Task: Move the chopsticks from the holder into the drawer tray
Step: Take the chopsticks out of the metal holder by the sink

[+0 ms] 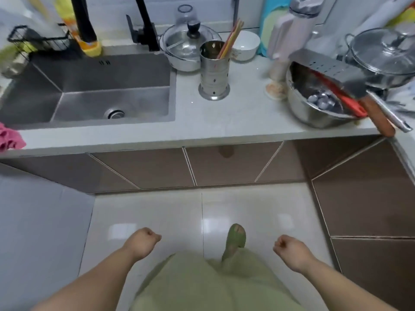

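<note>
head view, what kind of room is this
A home kitchen, most likely. A steel sink with a black tap is set into the counter, and lidded pots and a chopstick holder stand on it.

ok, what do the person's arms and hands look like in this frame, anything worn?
Both forearms are bare, with no sleeves in view. The left hand and right hand carry no gloves, and no rings, watch or bands are visible. The only clothing in view is a light green garment over the lap and a green slipper on one foot.
</note>
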